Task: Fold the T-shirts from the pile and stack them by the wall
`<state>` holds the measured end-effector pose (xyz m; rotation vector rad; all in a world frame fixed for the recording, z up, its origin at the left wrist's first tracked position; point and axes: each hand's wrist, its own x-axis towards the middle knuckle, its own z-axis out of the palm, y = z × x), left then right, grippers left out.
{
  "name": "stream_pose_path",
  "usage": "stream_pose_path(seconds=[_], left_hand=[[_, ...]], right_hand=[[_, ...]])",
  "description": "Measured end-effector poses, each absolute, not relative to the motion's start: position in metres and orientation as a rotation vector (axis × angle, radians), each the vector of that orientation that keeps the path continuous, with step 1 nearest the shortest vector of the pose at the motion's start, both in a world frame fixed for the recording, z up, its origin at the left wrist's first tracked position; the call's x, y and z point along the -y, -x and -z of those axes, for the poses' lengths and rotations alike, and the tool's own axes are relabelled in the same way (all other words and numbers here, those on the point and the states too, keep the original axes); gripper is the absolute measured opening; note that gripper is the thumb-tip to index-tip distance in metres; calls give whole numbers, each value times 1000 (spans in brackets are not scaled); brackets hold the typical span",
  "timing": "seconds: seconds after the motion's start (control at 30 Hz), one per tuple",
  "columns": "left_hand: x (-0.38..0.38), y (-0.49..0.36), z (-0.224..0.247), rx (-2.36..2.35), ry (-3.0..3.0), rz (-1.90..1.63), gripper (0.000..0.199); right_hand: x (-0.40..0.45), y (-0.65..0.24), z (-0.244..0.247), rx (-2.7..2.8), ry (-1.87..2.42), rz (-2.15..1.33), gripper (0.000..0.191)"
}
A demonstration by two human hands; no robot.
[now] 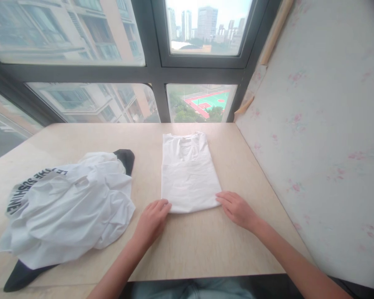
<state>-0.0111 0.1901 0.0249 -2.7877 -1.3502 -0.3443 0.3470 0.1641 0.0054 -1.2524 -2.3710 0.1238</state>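
Note:
A white T-shirt (190, 182) lies folded into a neat rectangle on the wooden tabletop, its neckline toward the window. My left hand (153, 218) is at the near left corner, fingers curled over the fabric. At the near right corner, my right hand (235, 209) pinches the shirt's edge with its fingers together. Both thumbs are mostly hidden. To the left is a loose heap of white clothing (77, 207) with black lettering along one side. Black cloth (126, 160) sticks out from under the heap at its far right, and more dark cloth shows at its near left.
The light wooden tabletop (180, 253) runs up to dark-framed windows (199, 74) at the back. A wall with floral wallpaper (314, 145) borders it on the right. My legs in pale blue trousers (193, 289) are at the near edge.

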Motion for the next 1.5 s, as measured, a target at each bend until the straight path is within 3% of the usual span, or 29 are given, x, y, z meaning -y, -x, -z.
stream_pose_path(seconds=[0.3,0.43,0.6,0.8,0.9,1.03,1.37,1.5], left_hand=[[-176,17,-28,1555,2857,826,27],[-136,24,-48,1529,2933,1025,18],[-92,33,-85,1904,2842,1325,15],[-165,11,-99,2332,2756,1611,32],[-228,-7,-82,2441,2672,1471,40],[-270,-20,-49,2480,2482,1089,35],[-257,-17,-26,2497,2382,1093,39],[-252,-21,-29,2422,2359,1005,40]], right_hand=[[-155,-347,-5,2200,1272,-192,27],[-112,-353,-32,2093,1306,-326,20],[-69,-359,-83,1859,1432,-516,15],[-142,-354,-103,1513,1476,-665,29],[-202,-348,-85,1455,1589,-745,37],[-242,-343,-48,1449,1792,-760,36],[-237,-345,-10,1336,1702,-745,37],[-235,-345,-10,1489,1780,-522,34]])
